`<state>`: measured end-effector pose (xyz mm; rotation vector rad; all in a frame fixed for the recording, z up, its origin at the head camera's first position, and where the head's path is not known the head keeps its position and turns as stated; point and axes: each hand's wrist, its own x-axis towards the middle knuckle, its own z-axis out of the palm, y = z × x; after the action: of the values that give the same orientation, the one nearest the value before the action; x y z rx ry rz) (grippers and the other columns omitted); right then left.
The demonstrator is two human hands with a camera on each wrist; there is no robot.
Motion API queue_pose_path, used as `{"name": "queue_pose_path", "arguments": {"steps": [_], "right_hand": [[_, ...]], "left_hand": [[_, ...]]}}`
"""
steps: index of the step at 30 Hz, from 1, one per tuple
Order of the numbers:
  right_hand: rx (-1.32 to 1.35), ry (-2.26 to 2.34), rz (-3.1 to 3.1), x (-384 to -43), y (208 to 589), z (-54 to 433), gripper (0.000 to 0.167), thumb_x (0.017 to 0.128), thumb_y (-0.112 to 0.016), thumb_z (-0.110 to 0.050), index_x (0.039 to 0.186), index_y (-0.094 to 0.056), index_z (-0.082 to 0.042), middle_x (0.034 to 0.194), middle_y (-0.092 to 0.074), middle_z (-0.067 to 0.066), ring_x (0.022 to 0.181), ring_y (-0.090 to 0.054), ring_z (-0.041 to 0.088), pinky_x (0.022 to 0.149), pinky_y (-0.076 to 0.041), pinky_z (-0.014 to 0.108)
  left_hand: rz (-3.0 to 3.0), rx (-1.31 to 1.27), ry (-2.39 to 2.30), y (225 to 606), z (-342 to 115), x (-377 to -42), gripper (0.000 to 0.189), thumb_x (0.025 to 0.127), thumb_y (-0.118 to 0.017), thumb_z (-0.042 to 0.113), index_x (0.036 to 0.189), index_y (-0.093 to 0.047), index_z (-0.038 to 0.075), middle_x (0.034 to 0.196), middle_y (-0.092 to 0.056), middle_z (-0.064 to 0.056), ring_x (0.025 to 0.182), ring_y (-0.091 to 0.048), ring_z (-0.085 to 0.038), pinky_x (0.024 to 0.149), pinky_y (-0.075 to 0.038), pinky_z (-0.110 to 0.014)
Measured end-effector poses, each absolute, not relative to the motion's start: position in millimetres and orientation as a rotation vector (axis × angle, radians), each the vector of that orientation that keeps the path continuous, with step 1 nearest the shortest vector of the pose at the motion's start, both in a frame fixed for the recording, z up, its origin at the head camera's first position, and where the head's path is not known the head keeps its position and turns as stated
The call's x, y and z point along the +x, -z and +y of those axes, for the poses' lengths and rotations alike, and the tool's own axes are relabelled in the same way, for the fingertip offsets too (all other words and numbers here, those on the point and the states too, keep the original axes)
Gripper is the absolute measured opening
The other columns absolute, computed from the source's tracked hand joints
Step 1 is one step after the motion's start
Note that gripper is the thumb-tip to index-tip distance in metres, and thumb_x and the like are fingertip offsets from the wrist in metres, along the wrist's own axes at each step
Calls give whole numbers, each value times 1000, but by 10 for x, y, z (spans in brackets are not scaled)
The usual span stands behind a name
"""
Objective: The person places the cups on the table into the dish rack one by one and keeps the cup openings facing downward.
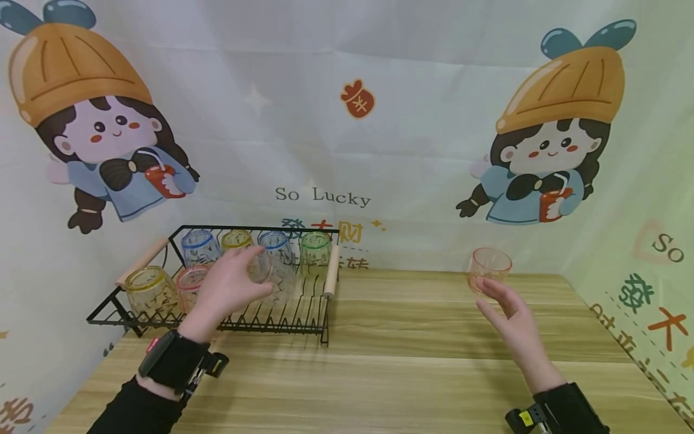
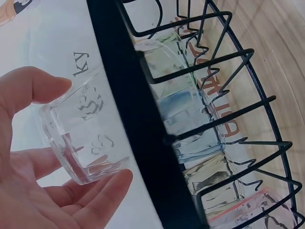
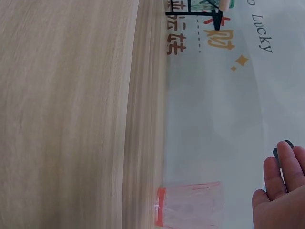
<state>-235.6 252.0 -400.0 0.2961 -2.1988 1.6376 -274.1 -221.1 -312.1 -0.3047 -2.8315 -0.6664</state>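
My left hand [image 1: 230, 280] holds a clear glass [image 2: 90, 133] between thumb and fingers, above the right part of a black wire rack [image 1: 271, 328]. Through the clear wall of that glass a faint pattern shows. Standing in the rack are several tinted glasses, among them a yellow glass [image 1: 152, 292], a blue glass [image 1: 197, 247] and a green glass [image 1: 315, 248]. Part of a pink glass [image 1: 190, 283] is hidden behind my left hand. On the right of the table stands another pink glass [image 1: 492, 265]. My right hand [image 1: 515, 328] is beside it, fingers extended and holding nothing.
The rack has wooden handles, one on the left [image 1: 143, 262] and one on the right [image 1: 331, 271]. Behind the wooden table [image 1: 390, 337] hangs a printed cloth [image 1: 423, 150], which also borders it on the right.
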Motion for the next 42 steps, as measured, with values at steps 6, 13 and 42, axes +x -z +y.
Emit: {"name": "queue_pose_path", "arguments": {"steps": [6, 13, 42], "right_hand": [[257, -1623, -2240, -2351, 4009, 2547, 48, 99, -61, -12, 142, -46, 6, 125, -57, -20, 120, -42, -9, 96, -33, 5], [196, -1576, -2319, -2367, 4012, 2595, 50, 100, -60, -18, 144, -45, 1, 135, -55, 2, 124, -39, -7, 94, -34, 4], [109, -1324, -2433, -2487, 3871, 2757, 55, 98, -64, -21, 141, -45, 6, 140, -46, 31, 134, -35, 47, 107, -25, 68]], "left_hand": [[-2866, -324, 629, 3147, -2227, -2772, 73, 85, -73, 26, 147, -44, 1, 142, -40, -35, 125, -41, -53, 98, -40, -66], [-2913, -340, 583, 3134, -2252, -2806, 71, 85, -71, 24, 146, -44, 0, 142, -41, -36, 129, -36, -56, 101, -38, -66], [-3073, -327, 465, 3139, -2266, -2896, 73, 83, -69, 25, 147, -44, 0, 143, -42, -35, 131, -34, -58, 94, -43, -66]]}}
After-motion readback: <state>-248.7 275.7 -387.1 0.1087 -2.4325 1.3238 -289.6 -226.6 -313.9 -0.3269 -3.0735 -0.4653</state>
